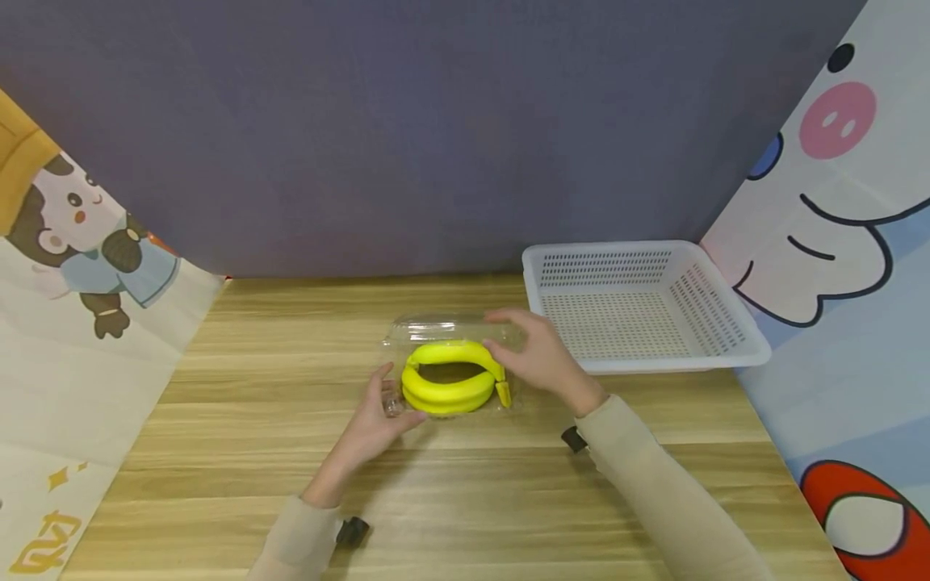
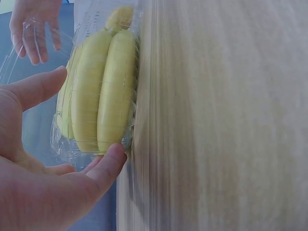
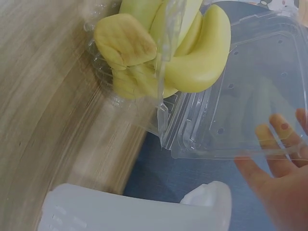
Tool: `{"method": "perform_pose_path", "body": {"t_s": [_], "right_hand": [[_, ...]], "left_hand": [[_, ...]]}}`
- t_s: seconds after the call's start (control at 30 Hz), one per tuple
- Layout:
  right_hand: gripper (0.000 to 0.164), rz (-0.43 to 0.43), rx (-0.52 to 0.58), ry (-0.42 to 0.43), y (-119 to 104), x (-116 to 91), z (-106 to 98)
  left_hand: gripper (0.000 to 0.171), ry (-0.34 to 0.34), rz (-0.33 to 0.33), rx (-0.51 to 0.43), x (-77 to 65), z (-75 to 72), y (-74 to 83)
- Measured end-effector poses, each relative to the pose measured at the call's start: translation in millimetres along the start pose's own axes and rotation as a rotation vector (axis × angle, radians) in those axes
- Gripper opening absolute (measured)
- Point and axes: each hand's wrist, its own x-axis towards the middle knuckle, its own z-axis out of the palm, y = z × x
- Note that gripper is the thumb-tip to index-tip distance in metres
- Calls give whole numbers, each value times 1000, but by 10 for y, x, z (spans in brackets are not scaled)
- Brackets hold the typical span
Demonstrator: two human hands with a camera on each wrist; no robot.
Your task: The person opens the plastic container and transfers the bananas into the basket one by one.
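Note:
A clear plastic clamshell box (image 2: 65,147) lies on the table with a bunch of yellow bananas (image 1: 446,395) inside. Its lid (image 3: 248,110) is raised at the far side, hinged to the base. My left hand (image 1: 374,424) is at the box's left end, thumb and fingers spread; in the left wrist view a fingertip touches the lower corner near the tabletop. My right hand (image 1: 541,355) is at the right end of the raised lid. In the right wrist view its extended fingers (image 3: 276,166) show at the lid's edge, partly seen through the plastic.
A white perforated basket (image 1: 741,355) stands at the back right, close beside my right hand. The wood-grain table (image 1: 465,500) meets a dark grey panel (image 1: 436,145) behind and printed cartoon panels at both sides. Small black pieces (image 1: 353,531) sit at both wrists.

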Motion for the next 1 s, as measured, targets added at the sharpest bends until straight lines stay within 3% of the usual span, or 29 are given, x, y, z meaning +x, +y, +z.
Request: {"method": "perform_pose_path", "body": {"t_s": [0.27,1.0], "right_hand": [[40,51,73,37,21,22,5],[33,80,203,158,31,132,-7]], "left_hand": [[109,7,6,11,-9,10,-9],[113,-2,8,-1,0,5,-10]]}}
